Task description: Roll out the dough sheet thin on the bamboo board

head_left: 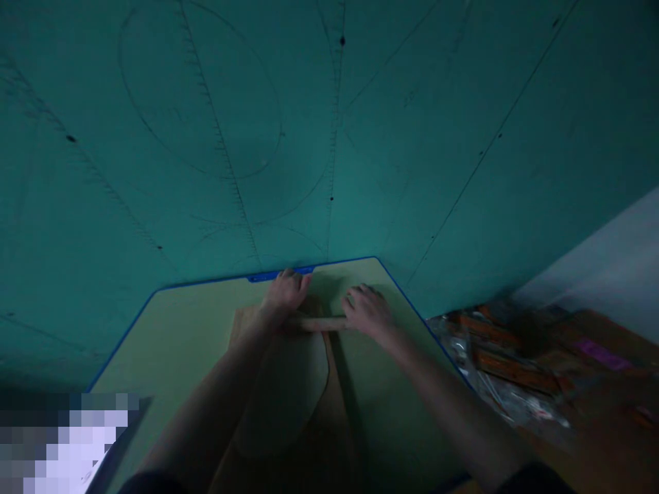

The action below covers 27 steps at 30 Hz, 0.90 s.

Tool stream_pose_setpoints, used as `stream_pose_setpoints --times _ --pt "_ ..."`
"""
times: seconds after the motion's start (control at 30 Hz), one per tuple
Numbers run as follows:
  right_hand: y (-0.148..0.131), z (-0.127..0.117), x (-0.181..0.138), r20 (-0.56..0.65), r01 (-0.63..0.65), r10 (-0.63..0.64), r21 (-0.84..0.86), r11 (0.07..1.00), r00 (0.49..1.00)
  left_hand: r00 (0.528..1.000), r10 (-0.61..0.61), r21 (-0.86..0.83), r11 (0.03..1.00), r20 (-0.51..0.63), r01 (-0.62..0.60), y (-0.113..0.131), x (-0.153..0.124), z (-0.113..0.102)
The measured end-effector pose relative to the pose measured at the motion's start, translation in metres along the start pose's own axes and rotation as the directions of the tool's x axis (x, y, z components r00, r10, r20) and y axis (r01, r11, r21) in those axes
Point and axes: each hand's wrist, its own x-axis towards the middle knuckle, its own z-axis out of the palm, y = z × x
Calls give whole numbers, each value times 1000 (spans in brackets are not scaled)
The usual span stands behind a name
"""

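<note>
Green wall [391, 165], marked with pencil-like lines and curves, rises directly behind the pale tabletop [185, 329], whose blue rim frames bare room on both sides of the wooden board [333, 425]; the far rim sits close to the wall. On that board, the flat dough sheet [296, 384] spreads just on the near side of both hands, partly behind the left forearm. Left hand [286, 293] and right hand [366, 309] grasp opposite ends of the rolling pin [323, 324], fingers curled. Dough looks thin, dim and smooth, its right edge rounded; the pin is slim and light brown.
</note>
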Motion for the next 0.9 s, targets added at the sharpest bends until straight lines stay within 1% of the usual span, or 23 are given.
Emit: stream_pose_setpoints --times 0.1,0.2,0.27,0.37,0.47,0.57,0.67,0.73,0.77,0.83,0.9 --pt "-2 0 -12 18 74 -74 2 997 997 1000 14 28 1000 -12 -14 3 -18 -3" --pt "-2 4 -40 8 185 -185 20 983 983 1000 22 49 999 -16 -21 11 -54 -9" --pt "-2 7 -60 -33 237 -235 47 970 971 999 48 53 997 -17 -47 20 -81 -16" --pt "-1 9 -90 -100 266 -257 94 959 961 993 105 56 993 -47 -102 37 -116 -31" --pt "0 9 -119 -142 299 -282 117 947 949 986 148 71 987 -80 -142 57 -144 -49" --pt "2 10 -147 -183 342 -317 120 932 930 989 112 69 992 -94 -106 78 -171 -60" --pt "6 9 -166 -205 375 -346 121 919 915 982 67 82 995 -177 -53 94 -199 -59" --pt "7 5 -167 -195 382 -354 135 914 915 971 77 94 994 -226 -57 100 -214 -55" --pt "6 2 -162 -176 381 -355 147 913 918 969 81 94 994 -235 -60 100 -218 -53" --pt "0 -5 -141 -111 357 -341 177 917 933 969 82 89 994 -232 -63 96 -218 -50" --pt "-13 -12 -110 -8 293 -298 204 934 955 974 97 98 992 -206 -78 86 -209 -49"
